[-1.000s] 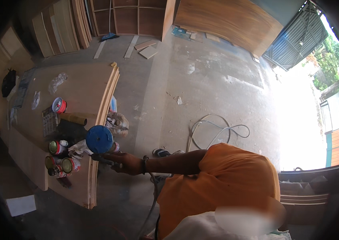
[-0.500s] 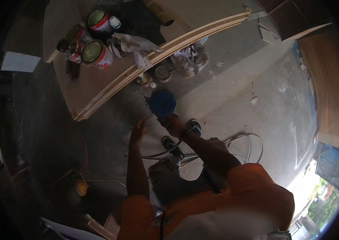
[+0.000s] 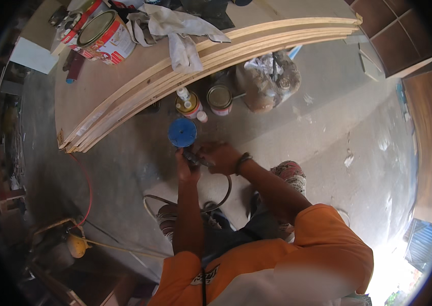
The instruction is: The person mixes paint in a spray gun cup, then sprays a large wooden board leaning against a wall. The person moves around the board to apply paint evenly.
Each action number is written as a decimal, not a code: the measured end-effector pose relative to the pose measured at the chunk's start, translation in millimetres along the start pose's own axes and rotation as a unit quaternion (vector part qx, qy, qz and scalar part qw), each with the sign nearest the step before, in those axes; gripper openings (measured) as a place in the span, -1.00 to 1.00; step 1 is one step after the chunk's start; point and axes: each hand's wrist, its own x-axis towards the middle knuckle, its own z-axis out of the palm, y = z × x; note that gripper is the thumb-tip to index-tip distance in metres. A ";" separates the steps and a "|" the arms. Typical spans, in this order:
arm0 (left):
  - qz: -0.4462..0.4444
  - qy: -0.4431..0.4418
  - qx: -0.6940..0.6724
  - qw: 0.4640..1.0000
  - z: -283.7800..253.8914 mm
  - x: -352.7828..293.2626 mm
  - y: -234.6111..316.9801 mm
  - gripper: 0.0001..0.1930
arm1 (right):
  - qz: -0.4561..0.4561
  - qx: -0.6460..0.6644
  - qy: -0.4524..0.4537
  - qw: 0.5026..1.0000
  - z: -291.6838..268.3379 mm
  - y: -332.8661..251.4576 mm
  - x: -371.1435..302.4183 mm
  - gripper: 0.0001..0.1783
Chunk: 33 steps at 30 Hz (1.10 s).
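Observation:
A hand-held tool with a round blue disc-like top (image 3: 182,133) and a dark body is in front of me, above the floor. My left hand (image 3: 187,166) is closed around the dark body, just below the disc. Beside it, my right hand (image 3: 220,158) has its fingers closed on the dark end of the tool. A grey hose (image 3: 229,189) loops down from near my right hand toward my feet; its join to the tool is hidden. Whether the tool is a spray gun or a sander cannot be made out.
Stacked curved-looking boards (image 3: 211,52) edge the work surface ahead. A large paint can (image 3: 116,48) and a pale rag (image 3: 185,56) lie on it. Below stand a small open-topped can (image 3: 219,99), a can with small bottles (image 3: 189,104) and a plastic bag (image 3: 269,84). A yellow object (image 3: 77,246) hangs lower left.
The blue-topped tool has moved left. My left hand, earlier free with fingers apart, now grips its body. My right hand has shifted to its dark end, and the view has tilted.

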 end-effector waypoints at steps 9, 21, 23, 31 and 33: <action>0.056 -0.036 0.055 0.996 -8.5 56.9 -53.8 -0.63 | 0.002 -0.026 0.247 0.969 -57.7 6.2 19.7 -0.36; -0.014 -0.007 0.092 0.996 10.2 37.4 -71.1 -0.60 | -0.052 -0.052 0.244 0.967 -64.4 40.4 -1.7 -0.31; -0.039 -0.010 0.080 0.996 10.0 32.5 -58.0 -0.59 | -0.088 0.006 0.312 0.946 -104.5 37.4 3.8 -0.25; -0.028 -0.047 0.083 0.995 12.8 40.7 -11.4 -0.56 | -0.031 0.092 0.639 0.763 -298.7 120.0 85.2 -0.13; -0.032 -0.046 0.066 0.996 4.4 47.4 -2.8 -0.57 | 0.016 0.007 0.645 0.764 -315.4 141.6 99.9 -0.12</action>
